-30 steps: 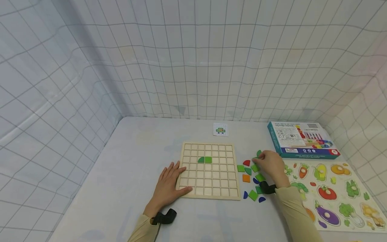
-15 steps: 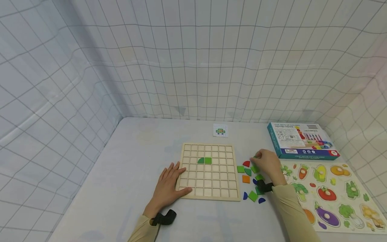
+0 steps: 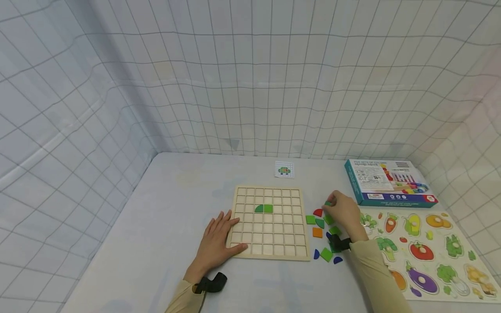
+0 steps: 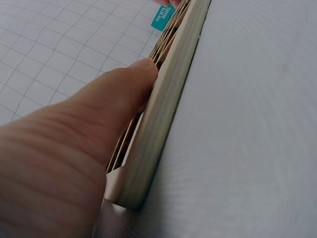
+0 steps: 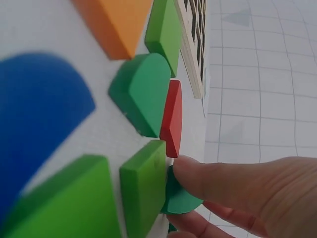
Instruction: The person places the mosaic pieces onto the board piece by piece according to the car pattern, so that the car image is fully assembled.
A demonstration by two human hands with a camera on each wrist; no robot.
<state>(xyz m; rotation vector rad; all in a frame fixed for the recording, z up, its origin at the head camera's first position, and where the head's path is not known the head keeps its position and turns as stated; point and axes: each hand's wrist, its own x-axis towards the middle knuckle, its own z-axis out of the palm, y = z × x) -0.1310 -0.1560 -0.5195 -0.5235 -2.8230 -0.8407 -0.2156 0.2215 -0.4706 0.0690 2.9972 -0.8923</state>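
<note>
My left hand (image 3: pixel 216 241) rests with spread, straight fingers on the left edge of the wooden grid board (image 3: pixel 268 258); its thumb lies over the lower rim. Two pieces sit side by side in the board's cells: a dark green quarter circle (image 3: pixel 259 209) and a light green square (image 3: pixel 268 208). To the right of the board, my right hand (image 3: pixel 344 214) pinches a dark green rounded piece (image 5: pixel 181 193) between thumb and fingers. Close to it in the right wrist view are a red quarter circle (image 5: pixel 172 119), a light green square (image 5: pixel 143 186) and another dark green quarter circle (image 5: pixel 141 94).
An orange square (image 3: pixel 317 232), blue half-round pieces (image 3: pixel 338 260) and several green pieces lie loose right of the board. Behind it is a small pattern card (image 3: pixel 284 170). A flat box (image 3: pixel 391 182) and a vegetable puzzle board (image 3: pixel 430 274) occupy the right side.
My right hand has shifted slightly left toward the red piece, its fingers now pinching the dark green piece. My left hand has stayed on the board.
</note>
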